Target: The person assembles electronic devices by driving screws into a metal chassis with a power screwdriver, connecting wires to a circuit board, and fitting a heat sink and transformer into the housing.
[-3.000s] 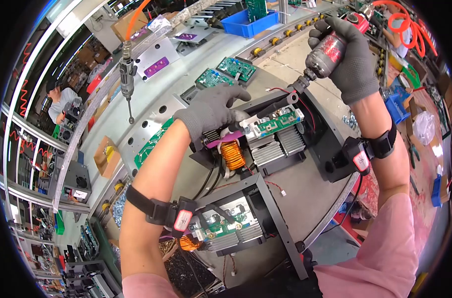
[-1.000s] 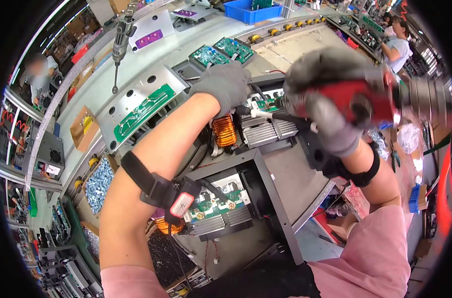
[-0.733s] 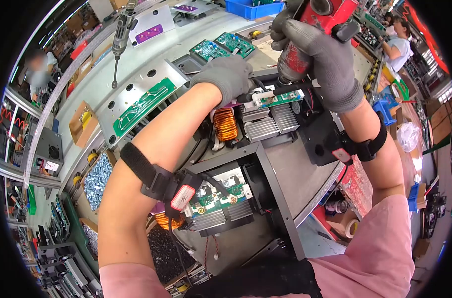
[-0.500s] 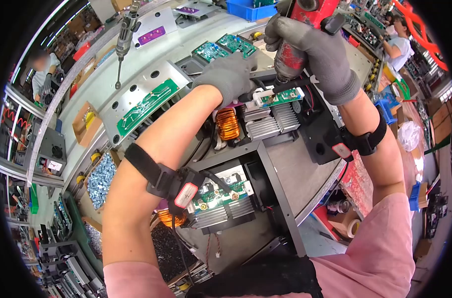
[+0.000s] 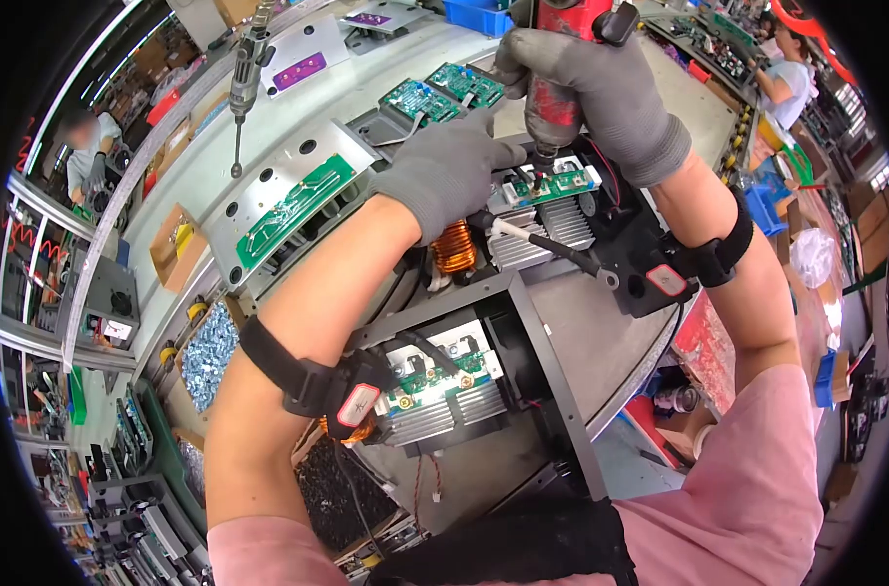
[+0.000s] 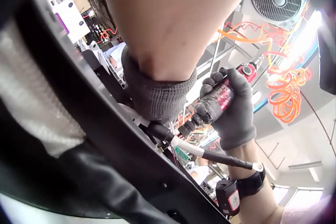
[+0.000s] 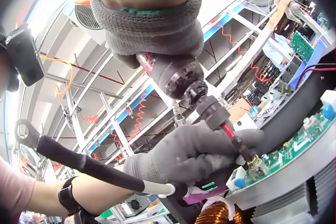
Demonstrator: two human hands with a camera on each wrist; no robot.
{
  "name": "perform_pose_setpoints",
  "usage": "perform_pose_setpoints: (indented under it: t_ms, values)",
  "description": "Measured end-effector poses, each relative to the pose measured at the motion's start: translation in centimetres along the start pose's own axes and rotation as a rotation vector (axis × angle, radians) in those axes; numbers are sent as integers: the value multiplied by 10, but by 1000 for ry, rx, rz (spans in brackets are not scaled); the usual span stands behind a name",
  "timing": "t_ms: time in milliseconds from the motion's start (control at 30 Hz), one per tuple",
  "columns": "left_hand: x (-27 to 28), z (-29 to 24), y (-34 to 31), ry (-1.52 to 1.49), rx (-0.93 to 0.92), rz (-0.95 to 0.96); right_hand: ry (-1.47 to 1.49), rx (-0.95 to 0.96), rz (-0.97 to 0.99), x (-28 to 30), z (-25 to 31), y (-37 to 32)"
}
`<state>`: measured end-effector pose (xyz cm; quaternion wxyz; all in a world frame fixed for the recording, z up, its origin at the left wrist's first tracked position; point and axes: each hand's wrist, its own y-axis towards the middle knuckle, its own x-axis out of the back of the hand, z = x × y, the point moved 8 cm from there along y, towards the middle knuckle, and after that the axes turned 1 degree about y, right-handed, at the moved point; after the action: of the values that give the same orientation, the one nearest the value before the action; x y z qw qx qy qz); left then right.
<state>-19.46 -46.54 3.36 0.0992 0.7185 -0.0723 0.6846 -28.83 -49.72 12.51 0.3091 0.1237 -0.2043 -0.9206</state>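
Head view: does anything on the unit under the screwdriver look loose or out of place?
One thing: the black cable lies slack across the heat sink, its ring lug free and unfastened, while the right hand holds the screwdriver on the green board.

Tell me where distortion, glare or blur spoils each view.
Head view: fisheye curves the bench, corners black, screwdriver sharp. Left wrist view: the near forearm blurs, ceiling light washes out the right edge. Right wrist view: glare at upper left, yet the screwdriver tip on the circuit board is crisp.
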Motion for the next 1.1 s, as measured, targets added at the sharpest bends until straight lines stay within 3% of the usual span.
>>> perform_pose_setpoints:
  t_ms: [67, 133, 167, 233, 333, 400, 433, 467, 533, 600, 733, 800, 933, 967, 1000, 1100]
  values:
    - [0, -3, 1, 27, 14, 44, -72, -47, -35, 13, -1, 2]
    - [0, -5, 2, 59, 26, 82, 250, -187, 405, -8, 8, -5]
    - [0, -6, 2, 45, 23, 89, 251, -181, 407, -16, 3, -5]
    - [6, -6, 2, 52, 20, 87, -23, 66, 47, -10, 8, 2]
    - [9, 8, 11, 10, 41, 132, -151, 157, -6, 0, 24, 14]
    - [20, 36, 11, -454, 169, 42, -193, 251, 2, 4, 58, 16]
    - [20, 48, 11, -758, 171, -4, -42, 360, -109, 1, 83, 5]
    - [28, 45, 7, -748, 168, -9, 112, 466, -221, -6, 105, -13]
    - [39, 36, -14, -1604, 368, -91, 113, 507, -214, -4, 121, -32]
    - [47, 20, -19, -1731, 270, -85, 64, 674, -248, -7, 140, -46]
    - [46, -3, -22, -1867, 183, -43, 143, 766, -264, 2, 146, -59]
    - [47, -9, -23, -1914, 139, -39, 91, 796, -31, 0, 150, -57]
    - [48, -17, -28, -2039, 164, -41, 122, 817, -15, 2, 153, -62]
    - [49, -20, -29, -2043, 133, -21, -39, 783, -134, 3, 151, -68]
    - [51, -23, -30, -2048, 102, -2, -37, 789, -132, 0, 153, -71]
    - [52, -25, -32, -1992, 152, -73, 77, 599, -184, 2, 142, -66]
